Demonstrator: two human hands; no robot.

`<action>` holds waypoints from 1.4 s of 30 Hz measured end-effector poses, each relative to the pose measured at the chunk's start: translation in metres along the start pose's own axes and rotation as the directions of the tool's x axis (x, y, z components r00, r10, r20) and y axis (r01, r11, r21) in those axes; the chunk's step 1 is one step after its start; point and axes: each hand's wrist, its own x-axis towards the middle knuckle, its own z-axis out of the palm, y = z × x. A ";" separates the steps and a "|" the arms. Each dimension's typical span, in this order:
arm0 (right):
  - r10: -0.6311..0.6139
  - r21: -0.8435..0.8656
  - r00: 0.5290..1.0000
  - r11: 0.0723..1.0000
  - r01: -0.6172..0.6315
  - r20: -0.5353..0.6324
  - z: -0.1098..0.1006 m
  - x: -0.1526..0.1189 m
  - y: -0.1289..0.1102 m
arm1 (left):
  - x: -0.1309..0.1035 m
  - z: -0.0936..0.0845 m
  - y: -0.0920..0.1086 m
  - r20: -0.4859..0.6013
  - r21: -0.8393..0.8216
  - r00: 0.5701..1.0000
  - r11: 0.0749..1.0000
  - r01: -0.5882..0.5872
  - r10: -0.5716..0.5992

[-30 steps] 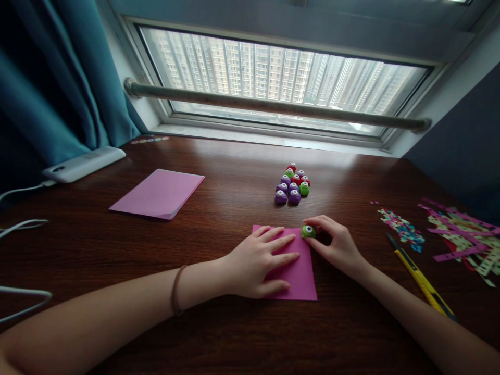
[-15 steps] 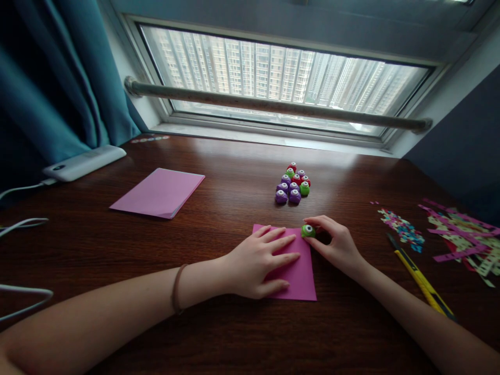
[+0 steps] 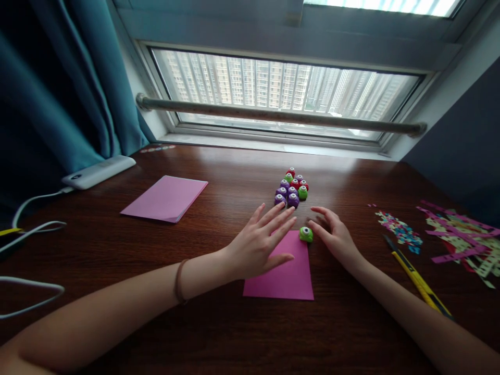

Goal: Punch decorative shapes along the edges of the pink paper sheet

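Observation:
A bright pink sheet of paper [image 3: 287, 281] lies on the dark wooden table in front of me. At its far right corner sits a small green craft punch [image 3: 305, 234] with a white top bearing a dark shape. My left hand [image 3: 258, 245] is over the sheet's left part, fingers stretched and apart, holding nothing; whether it touches the paper I cannot tell. Just right of the green punch is my right hand [image 3: 338, 237], its thumb and fingers parted, with a small gap to the punch. Beyond both hands stands a cluster of purple, red and green craft punches [image 3: 292, 200].
Pink paper sheets [image 3: 167, 199] are stacked at left, near a white power bank [image 3: 99, 172] with a cable. On the right lie a yellow utility knife [image 3: 420, 284], tiny coloured paper cut-outs [image 3: 400, 232] and a heap of punched paper strips [image 3: 464, 234]. A window is behind.
My right hand has let go of the green punch and drawn slightly right. My left hand has shifted off the sheet's middle towards the far side. The view has tilted up a little.

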 end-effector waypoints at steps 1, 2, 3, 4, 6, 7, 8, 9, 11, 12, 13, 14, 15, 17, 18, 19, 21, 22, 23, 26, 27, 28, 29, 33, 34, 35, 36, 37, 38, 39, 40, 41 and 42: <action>-0.013 -0.032 1.000 0.999 0.013 -0.007 0.001 0.001 0.001 | 0.004 -0.001 -0.001 -0.004 0.005 1.000 1.000 0.003 -0.003; -0.020 -0.048 1.000 0.999 0.019 -0.010 0.002 0.003 0.003 | 0.007 -0.002 -0.002 -0.005 0.007 1.000 1.000 -0.003 0.003; -0.025 -0.055 1.000 0.998 0.024 -0.012 0.004 0.003 0.004 | 0.011 -0.001 -0.002 -0.003 0.003 1.000 1.000 -0.021 0.021; -0.033 -0.065 0.999 0.997 0.032 -0.014 0.005 0.004 0.004 | 0.015 0.000 -0.002 -0.002 -0.002 0.999 0.999 -0.041 0.041; -0.051 -0.081 0.999 0.995 0.050 -0.012 0.008 0.004 0.006 | 0.022 0.007 0.000 0.003 -0.014 0.998 0.997 -0.070 0.070; -0.059 -0.087 0.998 0.995 0.058 -0.009 0.009 0.004 0.008 | 0.026 0.011 0.001 0.002 -0.020 0.997 0.997 -0.080 0.080; -0.066 -0.092 0.998 0.994 0.065 -0.007 0.010 0.004 0.009 | 0.029 0.015 0.003 0.008 -0.024 0.996 0.996 -0.085 0.086; -0.070 -0.096 0.998 0.993 0.069 -0.004 0.011 0.005 0.011 | 0.031 0.020 0.004 0.008 -0.027 0.995 0.995 -0.097 0.097; -0.071 -0.105 0.997 0.992 0.071 0.001 0.012 0.005 0.014 | 0.035 0.028 0.008 0.000 -0.023 0.993 0.993 -0.115 0.116; -0.069 -0.110 0.998 0.992 0.069 0.004 0.012 0.006 0.015 | 0.036 0.031 0.009 -0.002 -0.015 0.993 0.993 -0.115 0.115; -0.065 -0.115 0.998 0.991 0.065 0.007 0.013 0.007 0.016 | 0.037 0.034 0.011 -0.005 -0.008 0.993 0.993 -0.116 0.116; -0.059 -0.120 0.998 0.991 0.060 0.010 0.014 0.007 0.017 | 0.038 0.036 0.012 -0.008 -0.002 0.993 0.993 -0.115 0.115; -0.052 -0.125 0.999 0.991 0.053 0.012 0.014 0.008 0.018 | 0.038 0.038 0.012 -0.011 0.003 0.993 0.993 -0.115 0.115; -0.035 -0.133 0.999 0.990 0.037 0.014 0.016 0.009 0.019 | 0.039 0.040 0.013 -0.017 0.008 0.993 0.993 -0.121 0.121; -0.026 -0.137 1.000 0.990 0.028 0.012 0.016 0.010 0.020 | 0.039 0.041 0.012 -0.019 0.009 0.992 0.992 -0.125 0.126; -0.017 -0.140 1.000 0.990 0.018 0.010 0.017 0.010 0.020 | 0.040 0.042 0.012 -0.022 0.011 0.991 0.991 -0.131 0.131; -0.001 -0.145 1.000 0.989 0.002 0.002 0.018 0.011 0.021 | 0.041 0.043 0.011 -0.026 0.012 0.990 0.990 -0.141 0.141; 0.004 -0.146 1.000 0.989 -0.004 -0.002 0.018 0.011 0.021 | 0.041 0.044 0.010 -0.028 0.014 0.989 0.989 -0.145 0.145; 0.008 -0.146 1.000 0.989 -0.009 -0.006 0.018 0.011 0.021 | 0.041 0.044 0.010 -0.030 0.016 0.989 0.989 -0.148 0.148; 0.012 -0.143 1.000 0.990 -0.015 -0.019 0.019 0.011 0.020 | 0.041 0.044 0.010 -0.034 0.027 0.988 0.988 -0.151 0.152; 0.012 -0.141 1.000 0.990 -0.015 -0.022 0.020 0.011 0.019 | 0.041 0.044 0.010 -0.035 0.031 0.988 0.988 -0.151 0.152; 0.012 -0.139 1.000 0.990 -0.016 -0.026 0.020 0.011 0.019 | 0.041 0.044 0.010 -0.036 0.035 0.988 0.988 -0.152 0.153; 0.012 -0.136 1.000 0.991 -0.016 -0.028 0.020 0.011 0.019 | 0.041 0.043 0.010 -0.037 0.038 0.988 0.988 -0.152 0.153; 0.012 -0.132 0.999 0.991 -0.017 -0.039 0.021 0.010 0.018 | 0.041 0.042 0.011 -0.040 0.051 0.987 0.987 -0.155 0.157; 0.013 -0.132 0.999 0.991 -0.019 -0.041 0.021 0.010 0.018 | 0.041 0.042 0.012 -0.039 0.053 0.987 0.986 -0.156 0.158; 0.016 -0.132 0.999 0.991 -0.022 -0.042 0.021 0.010 0.018 | 0.042 0.042 0.012 -0.038 0.055 0.987 0.986 -0.157 0.159; 0.021 -0.132 0.999 0.991 -0.026 -0.044 0.021 0.010 0.017 | 0.042 0.042 0.012 -0.037 0.056 0.987 0.986 -0.157 0.159; 0.027 -0.131 0.999 0.991 -0.033 -0.046 0.021 0.011 0.017 | 0.042 0.041 0.012 -0.036 0.057 0.987 0.986 -0.157 0.159; 0.034 -0.130 0.998 0.991 -0.040 -0.048 0.021 0.011 0.017 | 0.042 0.041 0.012 -0.034 0.058 0.987 0.986 -0.156 0.158; 0.041 -0.128 0.998 0.991 -0.047 -0.052 0.022 0.011 0.016 | 0.042 0.041 0.012 -0.032 0.059 0.987 0.986 -0.155 0.157; 0.047 -0.125 0.997 0.991 -0.054 -0.056 0.022 0.010 0.015 | 0.043 0.041 0.013 -0.030 0.059 0.987 0.986 -0.153 0.155; 0.053 -0.122 0.997 0.991 -0.060 -0.061 0.022 0.010 0.015 | 0.043 0.040 0.013 -0.028 0.058 0.988 0.987 -0.152 0.154; 0.057 -0.119 0.996 0.991 -0.065 -0.066 0.023 0.010 0.014 | 0.043 0.040 0.013 -0.026 0.058 0.988 0.987 -0.151 0.153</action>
